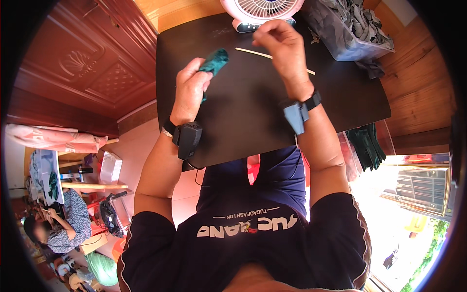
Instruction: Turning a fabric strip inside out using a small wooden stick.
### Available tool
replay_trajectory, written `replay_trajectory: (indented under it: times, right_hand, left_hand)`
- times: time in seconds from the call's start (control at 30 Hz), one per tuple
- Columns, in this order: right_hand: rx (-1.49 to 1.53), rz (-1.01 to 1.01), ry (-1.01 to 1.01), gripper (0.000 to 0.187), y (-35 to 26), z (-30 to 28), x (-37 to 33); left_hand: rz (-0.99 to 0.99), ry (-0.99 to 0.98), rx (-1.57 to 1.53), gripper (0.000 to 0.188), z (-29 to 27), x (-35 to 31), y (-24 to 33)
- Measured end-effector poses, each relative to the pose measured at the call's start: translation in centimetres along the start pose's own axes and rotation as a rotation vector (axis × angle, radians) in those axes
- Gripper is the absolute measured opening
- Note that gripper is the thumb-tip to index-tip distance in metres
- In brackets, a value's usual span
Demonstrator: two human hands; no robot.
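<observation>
My left hand (188, 92) is closed around a bunched piece of dark green velvety cloth (215, 60), holding it above the left part of a dark tabletop (238, 112). One end of the cloth sticks out past my fingers, and a small bit shows below them. My right hand (288, 54) is raised over the far part of the table, thumb and fingertips pressed together. Whatever may be between those fingertips is too small to make out. Beneath that hand lies a thin pale stick (250, 51), partly hidden by it.
A pink fan (242, 24) stands at the table's far edge. Right of it is a clear plastic bin (348, 48) heaped with grey cloth pieces. Dark green cloth pieces (366, 148) hang beside the table's right edge. Another person (73, 228) sits at the far left.
</observation>
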State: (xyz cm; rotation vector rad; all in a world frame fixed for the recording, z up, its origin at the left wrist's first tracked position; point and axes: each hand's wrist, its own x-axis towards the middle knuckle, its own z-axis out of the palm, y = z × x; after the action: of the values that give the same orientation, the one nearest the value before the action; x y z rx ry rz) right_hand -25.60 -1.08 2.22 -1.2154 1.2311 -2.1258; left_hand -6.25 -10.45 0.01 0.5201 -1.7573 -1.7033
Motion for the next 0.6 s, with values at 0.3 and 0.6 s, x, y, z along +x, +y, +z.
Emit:
replay_trajectory:
  times: [0.3,0.6]
  right_hand:
    - [-0.166,0.219,-0.300,0.018,1.1,2.7,-2.3]
    - [-0.128,0.092,0.028,0.011,0.5,0.7,-0.5]
  left_hand:
    - [0.214,0.115,0.363,0.014,0.4,-0.3,0.2]
    - [0.187,0.119,0.434,0.030,0.2,-0.1,-0.1]
